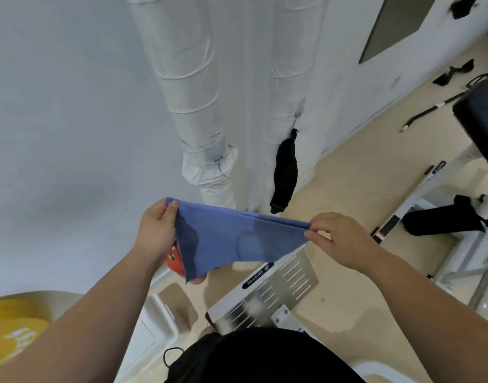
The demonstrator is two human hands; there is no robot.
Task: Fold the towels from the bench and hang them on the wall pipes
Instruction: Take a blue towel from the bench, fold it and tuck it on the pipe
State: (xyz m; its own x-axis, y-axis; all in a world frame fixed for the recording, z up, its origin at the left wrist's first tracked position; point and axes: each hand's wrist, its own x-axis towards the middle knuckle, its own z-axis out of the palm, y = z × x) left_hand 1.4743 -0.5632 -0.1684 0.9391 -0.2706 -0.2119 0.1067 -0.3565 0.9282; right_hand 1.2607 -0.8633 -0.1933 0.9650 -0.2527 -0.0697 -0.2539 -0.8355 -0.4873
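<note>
The left hand (pixel 157 230) pinches the upper left corner of a thin blue cloth towel (pixel 237 239), thumb on the near face and fingers hidden behind the fabric. The right hand (pixel 339 239) pinches the other end of the same top edge between thumb and fingertips, with the remaining fingers curled loosely. The towel is stretched in the air between the two hands at about chest height. Its top edge looks doubled over, and the lower part sags to a point near the left forearm.

A red object (pixel 173 258) sits behind the towel's left side; it is mostly covered, so what it is cannot be told. Below the towel lies a white machine base with a slotted metal plate (pixel 287 280), partly blurred by glare. A black garment (pixel 265 357) fills the bottom edge and is cut off there.

Beyond the towel, two white wrapped vertical wall pipes (pixel 193 92) run up out of the top of the view. A folded black cloth (pixel 285 172) hangs on a hook against the right-hand one. A yellow rounded item (pixel 13 327) is cut off at the lower left, its white markings too smeared to read. At the right edge a black padded part (pixel 480 114) is cropped, above the beige floor (pixel 348 189)
</note>
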